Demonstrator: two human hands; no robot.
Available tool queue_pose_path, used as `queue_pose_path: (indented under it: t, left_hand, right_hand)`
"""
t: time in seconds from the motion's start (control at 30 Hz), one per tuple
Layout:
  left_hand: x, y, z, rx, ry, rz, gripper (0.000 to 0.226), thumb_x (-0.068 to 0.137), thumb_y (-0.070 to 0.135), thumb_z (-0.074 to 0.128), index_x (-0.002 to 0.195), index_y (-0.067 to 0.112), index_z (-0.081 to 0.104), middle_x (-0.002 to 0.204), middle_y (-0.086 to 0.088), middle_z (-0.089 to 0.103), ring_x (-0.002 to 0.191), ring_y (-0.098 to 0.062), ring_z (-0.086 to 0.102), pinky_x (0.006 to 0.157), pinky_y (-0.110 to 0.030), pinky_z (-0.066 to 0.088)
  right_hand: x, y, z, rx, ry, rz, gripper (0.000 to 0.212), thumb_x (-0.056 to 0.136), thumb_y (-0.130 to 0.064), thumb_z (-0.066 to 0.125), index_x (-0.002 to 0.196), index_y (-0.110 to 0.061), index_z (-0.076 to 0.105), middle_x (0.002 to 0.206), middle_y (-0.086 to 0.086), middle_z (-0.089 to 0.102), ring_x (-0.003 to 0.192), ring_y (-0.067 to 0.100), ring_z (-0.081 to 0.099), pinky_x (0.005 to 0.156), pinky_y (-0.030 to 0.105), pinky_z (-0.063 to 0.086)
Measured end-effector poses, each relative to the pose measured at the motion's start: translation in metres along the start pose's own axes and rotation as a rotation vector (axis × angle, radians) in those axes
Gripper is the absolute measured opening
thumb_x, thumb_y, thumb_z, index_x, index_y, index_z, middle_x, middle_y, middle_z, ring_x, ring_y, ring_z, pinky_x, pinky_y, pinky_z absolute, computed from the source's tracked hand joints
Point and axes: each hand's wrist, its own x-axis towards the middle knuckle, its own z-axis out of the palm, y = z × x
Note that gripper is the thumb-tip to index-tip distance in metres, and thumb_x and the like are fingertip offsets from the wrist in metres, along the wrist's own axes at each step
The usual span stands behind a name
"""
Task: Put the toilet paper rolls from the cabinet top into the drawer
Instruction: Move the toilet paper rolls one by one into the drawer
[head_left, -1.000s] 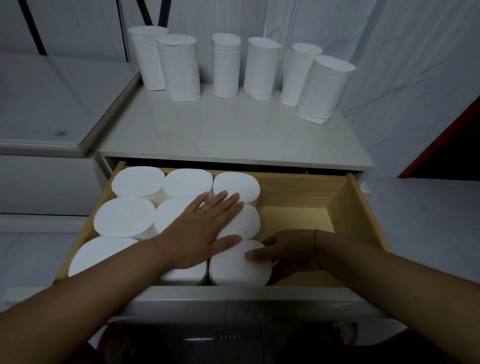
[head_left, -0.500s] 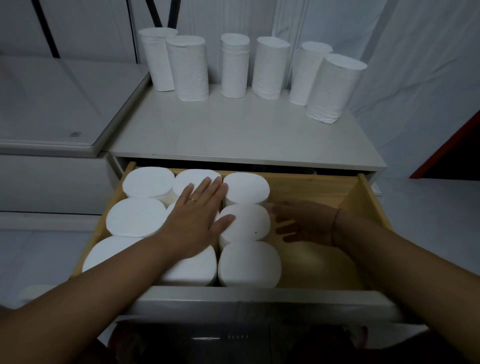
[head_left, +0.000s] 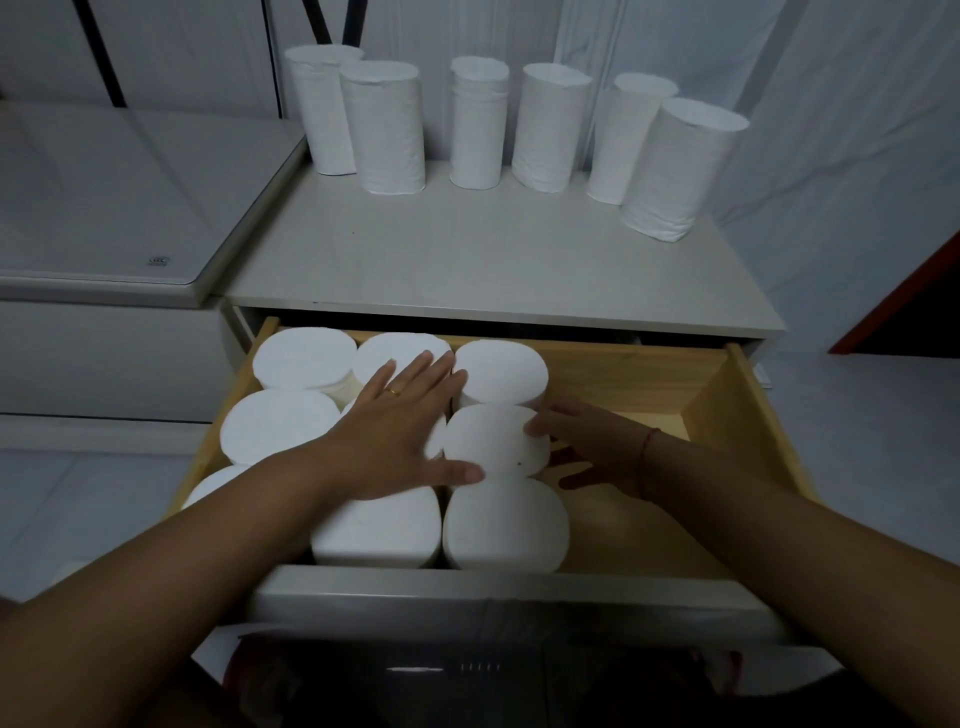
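Over on the far left, a glass-topped unit (head_left: 130, 208) sat right against the cabinet top (head_left: 467, 270). Six toilet paper rolls (head_left: 478, 124) stood upright along the cabinet top's back edge, the first two touching and the last one just in front of its neighbour. Down below, the drawer (head_left: 737, 410) was pulled wide open and packed from its left wall with rolls standing on end. First came the left column (head_left: 275, 426), its front roll partly hidden by the forearm. Next, the left hand (head_left: 400, 431), a ring (head_left: 395, 392) on one finger, lay flat across the tops of the middle column (head_left: 374, 530). Its fingers were straight, the thumb reached over to the third column (head_left: 506, 525), and it gripped nothing. That third column was three rolls touching front to back. And there was the right hand (head_left: 597, 447), fingers spread and straight, fingertips (head_left: 537, 428) pressed against the right side of the column's middle roll (head_left: 493, 441), holding nothing. A red thread (head_left: 647, 457) circled that wrist, and wooden floor ran on past it to the drawer's right wall.
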Motion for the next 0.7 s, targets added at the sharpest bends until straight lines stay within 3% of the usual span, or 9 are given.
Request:
queue_pose_path:
  t: [0.23,0.33,0.4,0.5,0.7]
  left_hand:
    - [-0.001,0.0,-0.004,-0.009,0.012,0.019,0.107,0.065,0.084,0.023,0.152,0.025,-0.001,0.147,0.016,-0.022,0.137,0.0,-0.024,0.112,-0.028,-0.016]
    - [-0.003,0.002,-0.005,-0.011,0.02,0.013,0.106,0.066,0.084,0.022,0.151,0.025,0.0,0.148,0.016,-0.021,0.138,-0.001,-0.023,0.112,-0.028,-0.016]
    - [-0.004,0.003,-0.005,-0.024,0.022,0.008,0.104,0.067,0.083,0.021,0.152,0.026,0.0,0.15,0.016,-0.02,0.139,-0.001,-0.023,0.112,-0.028,-0.016]
    - [-0.004,0.004,-0.003,-0.021,0.032,0.007,0.099,0.071,0.081,0.018,0.152,0.027,0.002,0.154,0.014,-0.016,0.141,-0.002,-0.021,0.114,-0.029,-0.015]
    - [0.0,0.004,0.0,0.01,0.062,0.01,0.09,0.075,0.077,0.011,0.151,0.029,0.003,0.154,0.015,-0.014,0.144,-0.006,-0.016,0.116,-0.033,-0.012]
  right_hand:
    - [-0.003,0.003,-0.004,0.075,-0.028,0.005,0.024,0.089,-0.03,0.056,0.111,-0.022,0.05,0.112,0.004,0.055,0.101,0.028,0.058,0.083,0.036,0.052]
    - [-0.003,0.001,-0.007,0.137,-0.031,-0.055,0.016,0.088,-0.026,0.06,0.101,-0.03,0.052,0.109,0.002,0.055,0.1,0.028,0.06,0.078,0.033,0.055]
    - [-0.002,0.0,-0.007,0.194,-0.016,-0.092,0.026,0.087,-0.023,0.062,0.107,-0.035,0.05,0.107,-0.003,0.054,0.095,0.027,0.063,0.069,0.032,0.059]
    - [0.0,-0.003,-0.005,0.195,-0.035,-0.108,0.05,0.086,-0.021,0.063,0.127,-0.033,0.039,0.11,-0.005,0.053,0.095,0.027,0.063,0.069,0.034,0.06]
    - [0.0,-0.008,-0.008,0.2,-0.07,-0.1,0.058,0.085,-0.019,0.064,0.135,-0.028,0.036,0.115,0.003,0.055,0.097,0.028,0.063,0.075,0.039,0.059]
